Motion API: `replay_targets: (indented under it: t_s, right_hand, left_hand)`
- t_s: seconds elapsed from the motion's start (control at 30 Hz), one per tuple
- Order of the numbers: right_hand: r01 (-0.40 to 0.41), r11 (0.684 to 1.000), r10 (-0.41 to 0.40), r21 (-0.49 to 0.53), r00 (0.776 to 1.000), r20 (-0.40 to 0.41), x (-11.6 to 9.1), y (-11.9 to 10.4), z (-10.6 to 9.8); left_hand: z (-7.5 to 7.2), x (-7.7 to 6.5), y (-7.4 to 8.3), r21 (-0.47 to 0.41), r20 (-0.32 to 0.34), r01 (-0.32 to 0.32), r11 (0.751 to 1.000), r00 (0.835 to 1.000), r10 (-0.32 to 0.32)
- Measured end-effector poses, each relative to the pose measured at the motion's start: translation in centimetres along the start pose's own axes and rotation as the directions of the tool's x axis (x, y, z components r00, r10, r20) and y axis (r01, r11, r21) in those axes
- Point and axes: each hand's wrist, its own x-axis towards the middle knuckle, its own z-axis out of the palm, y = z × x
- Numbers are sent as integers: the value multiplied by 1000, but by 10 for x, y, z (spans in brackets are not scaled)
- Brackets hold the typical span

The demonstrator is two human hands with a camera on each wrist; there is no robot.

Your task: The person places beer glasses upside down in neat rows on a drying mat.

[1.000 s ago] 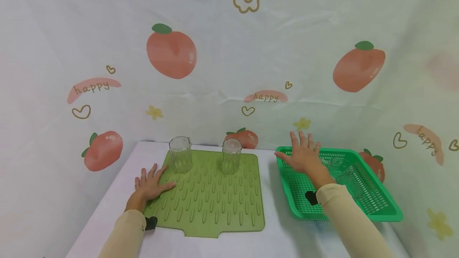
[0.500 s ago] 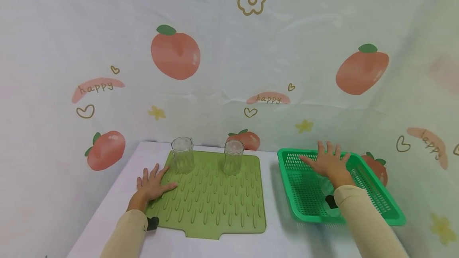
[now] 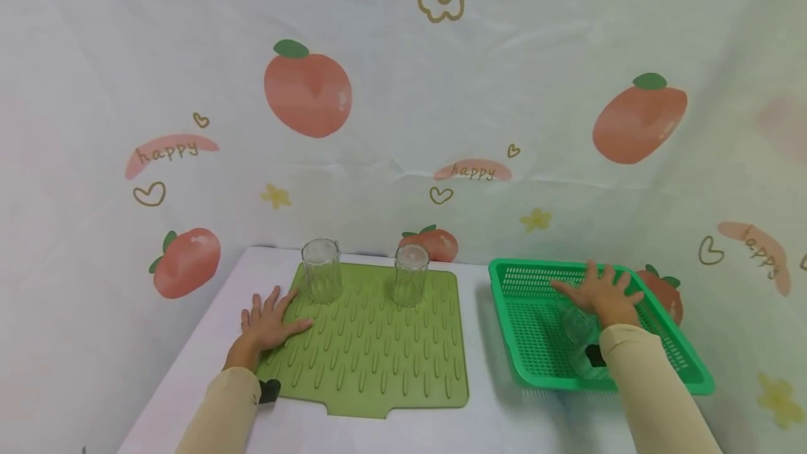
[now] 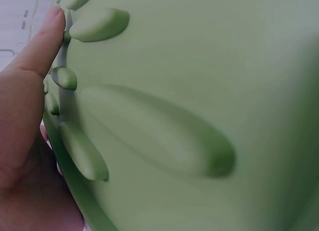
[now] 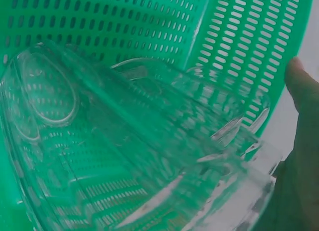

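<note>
My left hand (image 3: 267,326) rests on the left edge of a green ribbed drying mat (image 3: 372,342), fingers spread and straight. Two clear glass mugs stand on the mat's back half: the left mug (image 3: 322,272) just beyond my fingertips, the right mug (image 3: 411,276) farther over. My right hand (image 3: 604,294) is spread above the right side of a green plastic basket (image 3: 513,356), holding nothing. Below it lie clear glass mugs (image 3: 580,331), partly hidden by the forearm. In the right wrist view these glass mugs (image 5: 149,126) lie on their sides, close to the hand.
A white-covered table (image 3: 485,419) carries the mat on the left and the basket on the right. Behind it hangs a pale curtain (image 3: 378,118) printed with fruit and hearts, close to the table's back edge.
My right hand has moved right and slightly toward me over the basket, fingers still spread, uncovering glass on its left side. My left hand and the two mugs on the mat stay put.
</note>
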Motion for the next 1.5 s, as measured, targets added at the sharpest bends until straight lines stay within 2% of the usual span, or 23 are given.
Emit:
replay_targets:
  t_s: [0.17,0.37,0.53,0.77,0.97,1.03,1.13,1.3,1.5]
  right_hand:
    - [-30,999,30,22,999,31,1,5,0]
    - [-40,999,39,25,999,37,5,8,4]
    - [-31,999,30,17,999,38,5,6,6]
    - [-44,999,45,-7,998,46,6,1,7]
    - [-54,998,55,-11,997,55,11,2,9]
    - [-40,999,41,-15,997,59,11,2,9]
    - [-3,999,5,-35,998,58,10,3,7]
    - [83,991,-82,-100,997,13,8,5,4]
    - [130,979,-135,-157,991,-21,3,0,-7]
  left_hand:
    - [2,2,-1,-17,-8,-8,1000,1000,8]
    - [8,9,-9,25,-19,-1,1000,1000,2]
    - [7,9,-10,28,-16,1,1000,1000,-1]
    - [0,2,0,4,-7,-6,1000,1000,6]
    - [-9,-6,15,22,46,37,999,998,-38]
    - [-10,-6,15,13,52,36,999,998,-36]
    - [-5,-3,8,9,28,26,1000,999,-26]
    - [5,5,-5,21,-16,2,1000,1000,-2]
    - [6,8,-9,15,-27,-8,1000,1000,8]
